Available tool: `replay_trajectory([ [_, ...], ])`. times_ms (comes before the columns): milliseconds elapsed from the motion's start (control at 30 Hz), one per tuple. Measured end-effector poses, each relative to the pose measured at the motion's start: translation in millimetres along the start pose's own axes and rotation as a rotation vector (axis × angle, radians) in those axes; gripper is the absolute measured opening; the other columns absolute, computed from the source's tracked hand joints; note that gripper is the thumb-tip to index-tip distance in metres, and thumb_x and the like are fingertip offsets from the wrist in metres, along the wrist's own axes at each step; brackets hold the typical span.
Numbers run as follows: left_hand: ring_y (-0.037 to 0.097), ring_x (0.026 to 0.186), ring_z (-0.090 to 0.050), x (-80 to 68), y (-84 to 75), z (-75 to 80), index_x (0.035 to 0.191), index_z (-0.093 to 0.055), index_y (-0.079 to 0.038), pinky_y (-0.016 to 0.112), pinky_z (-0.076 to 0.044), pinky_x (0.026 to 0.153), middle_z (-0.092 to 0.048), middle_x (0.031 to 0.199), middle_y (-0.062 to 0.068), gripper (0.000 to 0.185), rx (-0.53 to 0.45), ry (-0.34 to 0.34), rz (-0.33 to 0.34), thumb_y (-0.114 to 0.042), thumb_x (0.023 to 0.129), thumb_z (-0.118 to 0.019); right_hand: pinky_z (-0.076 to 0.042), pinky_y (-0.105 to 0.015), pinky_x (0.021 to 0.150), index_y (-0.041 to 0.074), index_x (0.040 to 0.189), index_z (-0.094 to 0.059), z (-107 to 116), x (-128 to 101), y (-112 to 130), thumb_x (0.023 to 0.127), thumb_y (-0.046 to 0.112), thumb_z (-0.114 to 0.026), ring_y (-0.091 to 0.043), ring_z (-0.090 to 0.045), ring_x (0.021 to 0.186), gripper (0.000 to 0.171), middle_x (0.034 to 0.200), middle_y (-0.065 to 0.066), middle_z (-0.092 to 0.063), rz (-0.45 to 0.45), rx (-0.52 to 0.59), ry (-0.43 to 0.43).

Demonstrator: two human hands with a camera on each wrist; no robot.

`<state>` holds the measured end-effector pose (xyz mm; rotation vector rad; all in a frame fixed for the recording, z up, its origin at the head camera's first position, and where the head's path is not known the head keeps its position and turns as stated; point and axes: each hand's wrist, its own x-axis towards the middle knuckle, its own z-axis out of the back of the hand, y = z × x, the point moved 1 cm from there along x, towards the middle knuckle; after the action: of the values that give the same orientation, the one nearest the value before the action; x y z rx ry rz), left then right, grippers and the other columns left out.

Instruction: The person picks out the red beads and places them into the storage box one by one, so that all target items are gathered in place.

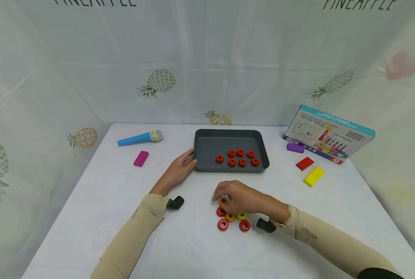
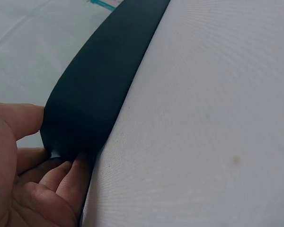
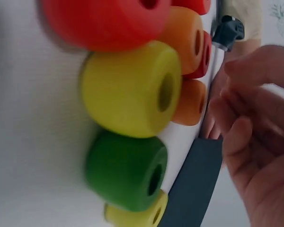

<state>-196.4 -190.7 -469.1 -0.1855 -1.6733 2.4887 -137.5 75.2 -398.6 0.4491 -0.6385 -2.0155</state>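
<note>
Head view, nearest the person: a small cluster of rings (image 1: 232, 219) lies on the white table (image 1: 88, 201), red, orange and yellow ones touching or just beside one another. The right hand (image 1: 243, 199) arches over the far edge of this cluster, its fingertips curled about an orange ring (image 1: 223, 201); whether that ring is lifted or only pinched where it lies cannot be told. In the right wrist view a red, a yellow and a green ring (image 3: 125, 170) show close up, with further orange rings behind them, and the fingers (image 3: 236, 137) stand loosely bent beside them.

Judging from how things lie, the sorting is well on: seven red rings (image 1: 238, 157) already sit in the dark tray (image 1: 202, 155), grouped toward its near right part, while about three red ones and the other colours remain in the near cluster.

Farther off, the left hand (image 1: 179, 168) steadies the tray at its near left corner; the left wrist view shows the thumb (image 2: 19, 118) over the rim and fingers tucked beneath, a firm hold on the tray's edge.

Nothing lies between the cluster and the tray. Around it, well apart: a magenta block (image 1: 141, 158) and a blue toy microphone (image 1: 139, 138) to the far left; a red block (image 1: 304, 163), a yellow block (image 1: 314, 176), a purple block (image 1: 295, 147) and a printed box (image 1: 329, 133) to the far right.
</note>
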Motion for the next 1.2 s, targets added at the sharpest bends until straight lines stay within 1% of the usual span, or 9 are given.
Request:
replay_trajectory([
  [200, 0.018, 0.144, -0.047, 0.8, -1.4, -0.3, 0.161, -0.03, -0.025, 0.042, -0.03, 0.124, -0.046, 0.158, 0.005, 0.062, 0.009, 0.0, 0.024, -0.034, 0.105, -0.057, -0.055, -0.02, 0.078, 0.009, 0.111, -0.078, -4, -6, -4, 0.088, 0.0, -0.071, -0.014, -0.065, 0.095, 0.025, 0.112, 0.002, -0.071, 0.073, 0.042, 0.06],
  [333, 0.019, 0.144, -0.046, 0.2, -2.3, -0.2, 0.161, -0.03, -0.025, 0.043, -0.031, 0.123, -0.045, 0.158, 0.006, 0.062, 0.015, -0.009, 0.029, -0.033, 0.105, -0.056, -0.054, -0.018, 0.079, 0.011, 0.111, -0.078, -9, -6, -4, 0.089, 0.002, -0.071, -0.011, -0.064, 0.094, 0.024, 0.114, 0.003, -0.07, 0.099, 0.033, 0.088],
  [467, 0.021, 0.145, -0.046, -1.1, -3.6, -0.7, 0.161, -0.029, -0.023, 0.043, -0.031, 0.123, -0.044, 0.159, 0.008, 0.062, -0.003, -0.005, 0.022, -0.031, 0.106, -0.056, -0.052, -0.014, 0.08, 0.012, 0.108, -0.078, -13, -6, -2, 0.09, 0.006, -0.072, -0.008, -0.062, 0.093, 0.02, 0.113, 0.005, -0.069, 0.106, -0.017, 0.104],
  [633, 0.022, 0.145, -0.045, -1.7, -4.9, -1.2, 0.161, -0.029, -0.022, 0.043, -0.031, 0.123, -0.043, 0.159, 0.009, 0.062, -0.031, 0.005, 0.022, -0.03, 0.106, -0.056, -0.052, -0.013, 0.083, 0.012, 0.105, -0.079, -17, -6, 2, 0.09, 0.006, -0.071, -0.002, -0.06, 0.094, 0.017, 0.11, 0.005, -0.07, 0.105, -0.097, 0.103],
  [767, 0.022, 0.145, -0.045, -1.7, -5.2, -1.6, 0.161, -0.029, -0.021, 0.043, -0.031, 0.123, -0.043, 0.159, 0.009, 0.063, -0.033, 0.004, 0.028, -0.031, 0.105, -0.056, -0.051, -0.012, 0.081, 0.013, 0.101, -0.078, -18, -5, 3, 0.09, 0.006, -0.071, 0.001, -0.057, 0.09, 0.015, 0.107, 0.006, -0.069, 0.098, -0.127, 0.101],
  [833, 0.022, 0.145, -0.045, -2.0, -5.7, -2.1, 0.161, -0.029, -0.021, 0.043, -0.032, 0.123, -0.044, 0.159, 0.009, 0.063, -0.026, 0.003, 0.029, -0.03, 0.105, -0.056, -0.05, -0.011, 0.079, 0.013, 0.099, -0.078, -19, -6, 3, 0.09, 0.005, -0.071, 0.0, -0.058, 0.088, 0.014, 0.105, 0.006, -0.069, 0.11, -0.131, 0.092],
  [1000, 0.021, 0.145, -0.045, -1.7, -5.5, -1.9, 0.161, -0.03, -0.021, 0.042, -0.031, 0.123, -0.044, 0.158, 0.009, 0.062, -0.011, -0.002, 0.033, -0.031, 0.105, -0.056, -0.049, -0.01, 0.073, 0.012, 0.096, -0.078, -18, -6, 1, 0.088, 0.005, -0.073, -0.003, -0.059, 0.082, 0.012, 0.102, 0.004, -0.069, 0.144, -0.116, 0.072],
  [1200, 0.02, 0.144, -0.046, -0.6, -4.6, -0.6, 0.161, -0.029, -0.022, 0.043, -0.03, 0.124, -0.045, 0.158, 0.007, 0.062, 0.005, -0.003, 0.033, -0.032, 0.106, -0.055, -0.047, -0.01, 0.068, 0.012, 0.096, -0.078, -16, -6, 2, 0.087, 0.005, -0.073, -0.007, -0.059, 0.077, 0.012, 0.101, 0.004, -0.069, 0.162, -0.087, 0.063],
])
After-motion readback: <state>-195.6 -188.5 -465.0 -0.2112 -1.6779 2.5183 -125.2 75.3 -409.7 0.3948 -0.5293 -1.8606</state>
